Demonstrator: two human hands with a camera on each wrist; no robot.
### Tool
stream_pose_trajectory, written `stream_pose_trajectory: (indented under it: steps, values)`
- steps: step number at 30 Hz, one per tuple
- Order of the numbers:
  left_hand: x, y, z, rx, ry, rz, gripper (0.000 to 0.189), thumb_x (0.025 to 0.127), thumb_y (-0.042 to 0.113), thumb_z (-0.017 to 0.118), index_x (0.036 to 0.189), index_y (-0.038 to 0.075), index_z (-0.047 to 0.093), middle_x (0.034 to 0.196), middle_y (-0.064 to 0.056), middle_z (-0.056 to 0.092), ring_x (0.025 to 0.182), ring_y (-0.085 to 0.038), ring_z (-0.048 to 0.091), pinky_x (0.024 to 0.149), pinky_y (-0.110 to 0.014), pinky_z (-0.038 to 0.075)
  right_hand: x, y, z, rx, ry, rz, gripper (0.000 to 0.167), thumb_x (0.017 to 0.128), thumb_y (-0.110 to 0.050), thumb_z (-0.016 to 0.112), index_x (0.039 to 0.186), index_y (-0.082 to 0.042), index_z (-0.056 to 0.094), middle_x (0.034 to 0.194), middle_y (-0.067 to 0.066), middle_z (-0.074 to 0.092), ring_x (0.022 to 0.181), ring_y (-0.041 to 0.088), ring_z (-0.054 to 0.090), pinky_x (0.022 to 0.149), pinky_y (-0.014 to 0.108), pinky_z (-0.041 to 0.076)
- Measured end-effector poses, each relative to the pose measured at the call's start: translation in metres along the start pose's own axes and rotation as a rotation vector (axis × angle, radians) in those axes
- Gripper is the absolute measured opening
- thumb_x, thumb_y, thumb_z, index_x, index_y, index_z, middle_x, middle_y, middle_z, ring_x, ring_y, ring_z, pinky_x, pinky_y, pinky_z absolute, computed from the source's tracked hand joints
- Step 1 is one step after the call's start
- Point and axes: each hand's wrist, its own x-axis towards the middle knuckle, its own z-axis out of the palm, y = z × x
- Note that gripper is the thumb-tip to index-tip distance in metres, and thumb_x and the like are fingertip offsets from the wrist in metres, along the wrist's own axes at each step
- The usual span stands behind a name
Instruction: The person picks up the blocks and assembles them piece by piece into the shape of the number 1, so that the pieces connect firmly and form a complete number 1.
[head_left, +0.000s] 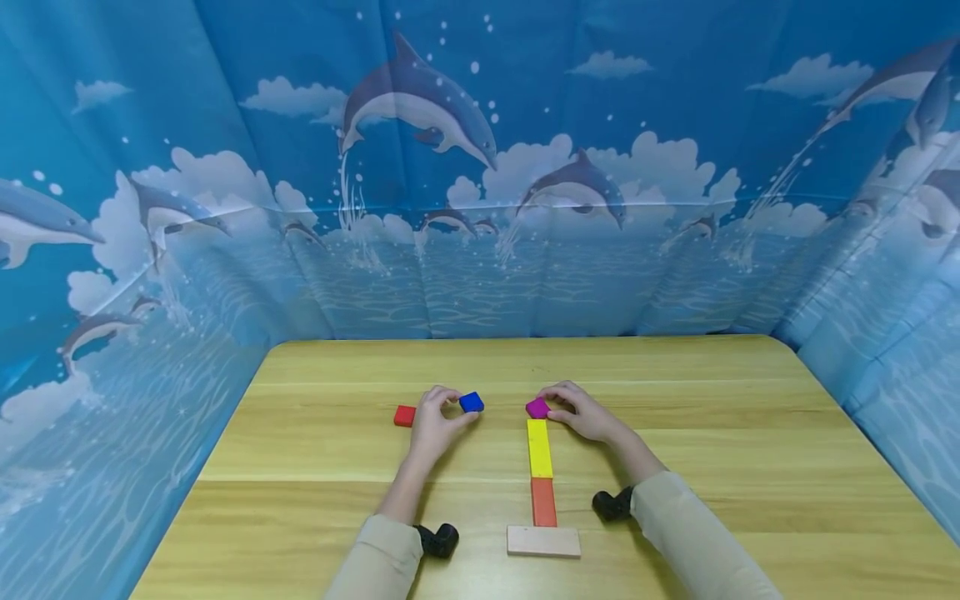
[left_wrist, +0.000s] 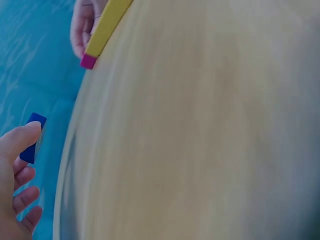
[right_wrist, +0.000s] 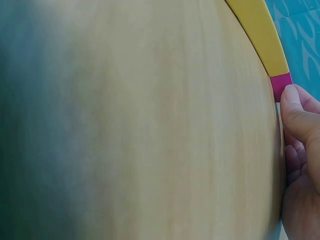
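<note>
My left hand (head_left: 433, 425) pinches a blue block (head_left: 472, 402) between thumb and fingers, a little left of the row of blocks; the left wrist view shows the thumb flat on the blue block (left_wrist: 33, 140). With thumb and fingertips my right hand (head_left: 587, 415) holds a magenta block (head_left: 537, 407) at the far end of a long yellow block (head_left: 539, 448). In the right wrist view the magenta block (right_wrist: 281, 86) meets the end of the yellow one. Nearer to me an orange-red block (head_left: 543, 502) continues the row, down to a pale wooden plank (head_left: 543, 542) lying crosswise.
A red block (head_left: 404, 416) lies on the wooden table (head_left: 315, 467), just left of my left hand and partly behind it. Black wrist-worn devices (head_left: 439, 541) sit at both sleeves. A blue dolphin-print curtain (head_left: 480, 275) surrounds the table's back and sides.
</note>
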Motion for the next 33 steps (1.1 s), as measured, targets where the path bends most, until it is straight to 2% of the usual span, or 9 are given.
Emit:
stream_pose_trajectory:
  steps: [11,16,22,28,33]
  values:
    - [0.011,0.01,0.025,0.103,-0.13,0.014,0.036,0.07,0.029,0.079,0.095,0.006,0.066,0.088,-0.001,0.059,0.081,-0.016,0.051,0.071,-0.028,0.044,0.002,0.002,0.001,-0.009,0.003,-0.014,0.029,0.089,-0.01,0.057,0.118,-0.003,0.056,0.11,0.013,0.052,0.097,0.025,0.048,0.085,0.038,0.042]
    - [0.012,0.013,0.034,0.071,-0.153,0.033,0.035,0.069,0.027,0.08,0.093,0.005,0.066,0.087,-0.002,0.06,0.081,-0.017,0.051,0.071,-0.028,0.044,0.0,-0.002,0.001,-0.024,0.007,-0.003,0.029,0.09,-0.009,0.055,0.118,-0.003,0.056,0.11,0.013,0.052,0.097,0.025,0.048,0.086,0.036,0.042]
    - [0.012,0.012,0.042,0.036,-0.166,0.021,0.037,0.069,0.028,0.08,0.095,0.005,0.066,0.088,-0.001,0.06,0.084,-0.017,0.053,0.074,-0.027,0.046,-0.002,-0.027,-0.004,0.003,0.011,-0.015,0.029,0.088,0.001,0.055,0.117,0.006,0.054,0.109,0.022,0.052,0.096,0.034,0.048,0.085,0.042,0.041]
    - [0.011,0.012,0.048,0.049,-0.153,0.015,0.036,0.068,0.031,0.08,0.092,0.008,0.067,0.085,0.001,0.061,0.082,-0.016,0.051,0.076,-0.03,0.041,0.001,0.001,0.001,-0.016,0.007,-0.025,0.029,0.09,-0.009,0.055,0.118,-0.002,0.056,0.109,0.014,0.052,0.095,0.026,0.048,0.084,0.035,0.042]
    - [0.011,0.014,0.051,0.084,-0.161,0.038,0.035,0.067,0.033,0.08,0.089,0.009,0.066,0.086,0.001,0.061,0.082,-0.015,0.048,0.079,-0.034,0.036,0.002,0.001,0.001,-0.026,0.006,0.002,0.03,0.09,-0.009,0.055,0.119,-0.003,0.055,0.11,0.013,0.052,0.097,0.026,0.048,0.086,0.037,0.041]
